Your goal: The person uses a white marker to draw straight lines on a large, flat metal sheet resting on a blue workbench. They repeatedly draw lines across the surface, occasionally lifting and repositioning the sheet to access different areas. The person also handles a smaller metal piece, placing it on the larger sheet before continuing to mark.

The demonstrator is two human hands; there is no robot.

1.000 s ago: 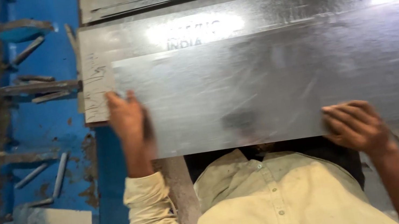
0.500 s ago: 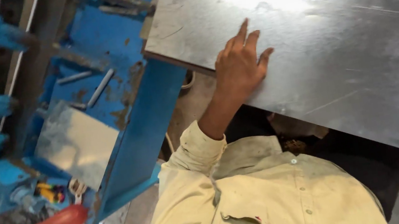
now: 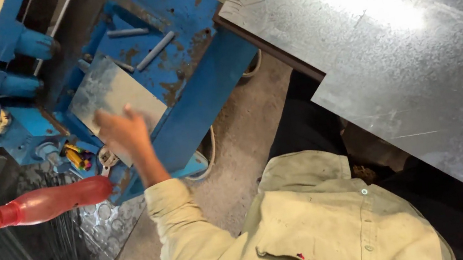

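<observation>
Reaching left hand [image 3: 121,133], small steel plate [image 3: 111,94]

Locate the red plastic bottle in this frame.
In the head view the red plastic bottle lies on its side at lower left, beside the blue machine frame, just below-left of the left hand.

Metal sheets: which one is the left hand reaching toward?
The small galvanized sheet lying on the blue machine; the left hand hovers at its lower edge. The large sheet lies apart on the right.
</observation>
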